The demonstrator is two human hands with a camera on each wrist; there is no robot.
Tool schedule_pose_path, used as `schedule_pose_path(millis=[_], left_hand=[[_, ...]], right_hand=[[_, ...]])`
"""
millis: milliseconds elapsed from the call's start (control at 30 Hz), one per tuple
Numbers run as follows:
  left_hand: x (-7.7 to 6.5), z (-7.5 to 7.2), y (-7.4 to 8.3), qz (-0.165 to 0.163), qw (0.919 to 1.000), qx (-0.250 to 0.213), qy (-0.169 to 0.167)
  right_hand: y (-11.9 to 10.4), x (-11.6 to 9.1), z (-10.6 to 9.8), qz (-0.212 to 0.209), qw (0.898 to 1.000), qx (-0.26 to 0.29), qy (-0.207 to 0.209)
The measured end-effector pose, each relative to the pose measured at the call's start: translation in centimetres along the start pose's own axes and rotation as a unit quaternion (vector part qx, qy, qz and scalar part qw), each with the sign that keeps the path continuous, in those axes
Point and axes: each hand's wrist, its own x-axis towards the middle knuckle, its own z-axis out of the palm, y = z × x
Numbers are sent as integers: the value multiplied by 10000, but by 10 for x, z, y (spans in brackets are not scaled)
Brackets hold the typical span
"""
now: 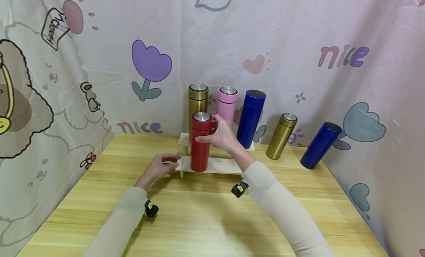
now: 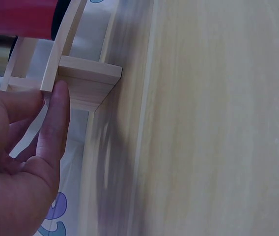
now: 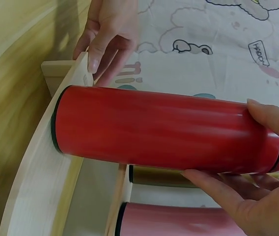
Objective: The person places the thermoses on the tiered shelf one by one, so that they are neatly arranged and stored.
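My right hand [image 1: 223, 134] grips a red thermos flask [image 3: 164, 130] near its lid, thumb on one side and fingers on the other. The flask stands upright on the lower step of a two-tier wooden rack [image 1: 224, 165], near that step's left end. With thumb and fingertips my left hand [image 2: 26, 147] pinches the left end of the same step, seen close in the left wrist view. Behind, on the upper step, stand a gold flask [image 1: 198, 96], a pink flask [image 1: 227, 104] and a blue flask [image 1: 251, 118].
To the right of the rack, a shorter gold flask [image 1: 281, 137] and another blue flask [image 1: 320, 145] stand on the wooden table [image 1: 186, 220]. A printed cloth [image 1: 285, 35] hangs close behind the table and along its sides.
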Motion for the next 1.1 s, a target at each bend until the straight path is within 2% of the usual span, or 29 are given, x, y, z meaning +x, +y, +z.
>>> schedule_pose_path(millis=[600, 1100], left_hand=[[1, 0, -1, -2, 10000, 16, 11], [-3, 0, 3, 32, 10000, 38, 6]], right_hand=[[-3, 6, 11, 190, 9998, 22, 58], [-7, 7, 16, 251, 9995, -195, 51]])
